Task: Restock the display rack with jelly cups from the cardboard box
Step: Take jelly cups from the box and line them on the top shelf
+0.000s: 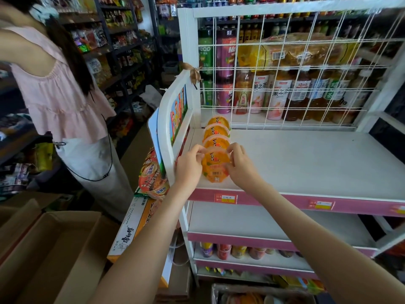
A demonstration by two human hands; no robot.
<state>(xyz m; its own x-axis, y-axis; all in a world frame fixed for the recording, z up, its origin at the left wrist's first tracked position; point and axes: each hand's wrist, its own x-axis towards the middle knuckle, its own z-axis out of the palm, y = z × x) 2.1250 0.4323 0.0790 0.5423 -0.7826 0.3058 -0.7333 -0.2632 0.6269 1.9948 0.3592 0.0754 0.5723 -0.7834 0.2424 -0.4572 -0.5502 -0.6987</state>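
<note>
Orange jelly shows through the clear cup that both hands hold just right of the panel, the rack's white left side. The left hand pinches the rim on the panel side, fingers curled. The right hand pinches the rim on the side away from it. The cup is on the shelf, at the front of a row of three more cups running back along the panel. I cannot tell whether its base rests flat.

The cup lies close to the lip at the panel's front end. Letting go early or off level could, I judge, tip it over that lip. A push backward could skew the row, since those cups sit rim against rim. The left hand is nearly against the panel, so there is little slack on that side.

Right of the panel, the shelf's white board stretches wide, which leaves room for further rows. The grid closes the back. The box stands low, well left of the panel.
</note>
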